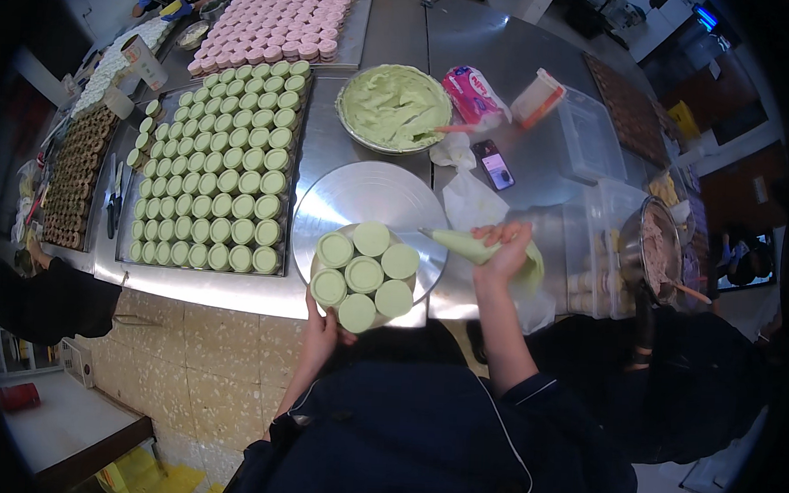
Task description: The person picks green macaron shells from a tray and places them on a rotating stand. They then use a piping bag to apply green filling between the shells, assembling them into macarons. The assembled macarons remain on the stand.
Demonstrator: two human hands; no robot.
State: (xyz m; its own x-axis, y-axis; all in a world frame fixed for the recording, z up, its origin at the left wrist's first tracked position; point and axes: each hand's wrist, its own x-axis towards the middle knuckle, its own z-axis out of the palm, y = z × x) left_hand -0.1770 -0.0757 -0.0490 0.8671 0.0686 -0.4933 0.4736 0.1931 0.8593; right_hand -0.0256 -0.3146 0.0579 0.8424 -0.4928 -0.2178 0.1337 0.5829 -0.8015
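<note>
While aloft, right hand (pixel 505 250) around piping bag (pixel 462 245).

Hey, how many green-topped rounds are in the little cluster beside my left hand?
7 green-topped rounds: one in the middle and six in a ring around it, beside your left hand. None in this cluster looks hidden.

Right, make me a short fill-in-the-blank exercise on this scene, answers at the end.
1. The right hand grips a piping bag whose contents are coloured ______.
2. The left hand touches a round board bearing exactly ______ (number) green rounds.
3. The bowl of green cream stands to the ______ (left/right) of the large tray.
4. Beyond that, another tray holds rounds coloured ______.
Missing words: green; seven; right; pink.
</note>
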